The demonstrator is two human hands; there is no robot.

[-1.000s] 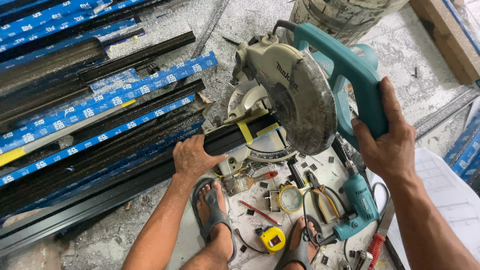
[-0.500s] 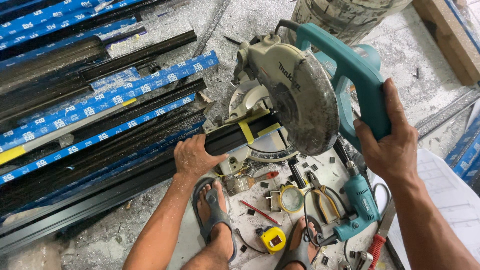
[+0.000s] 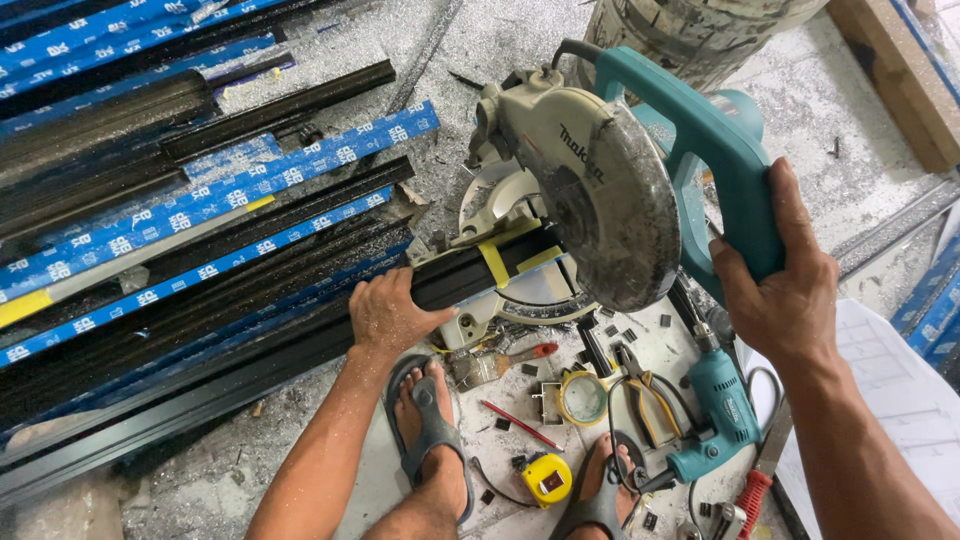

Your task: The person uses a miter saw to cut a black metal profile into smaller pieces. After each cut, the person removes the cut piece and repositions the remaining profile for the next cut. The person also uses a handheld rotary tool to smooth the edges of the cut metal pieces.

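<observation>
A teal and grey mitre saw [image 3: 600,190] stands on the floor with its blade guard raised. My right hand [image 3: 785,285] grips the saw's teal handle [image 3: 725,150]. My left hand [image 3: 385,315] presses flat on a long black metal profile [image 3: 470,275] that lies across the saw's base under the blade, marked with yellow tape. The profile runs off to the left over the floor.
Stacked black profiles with blue wrapping [image 3: 190,210] fill the left. By my sandalled feet [image 3: 430,430] lie a teal drill [image 3: 715,410], yellow tape measure [image 3: 545,478], pliers [image 3: 645,400], red pencil [image 3: 520,425], brush [image 3: 495,365] and small black offcuts. Metal shavings cover the concrete.
Hardly anything differs; both hands keep their hold and the saw head stays raised. The view has shifted only slightly.
</observation>
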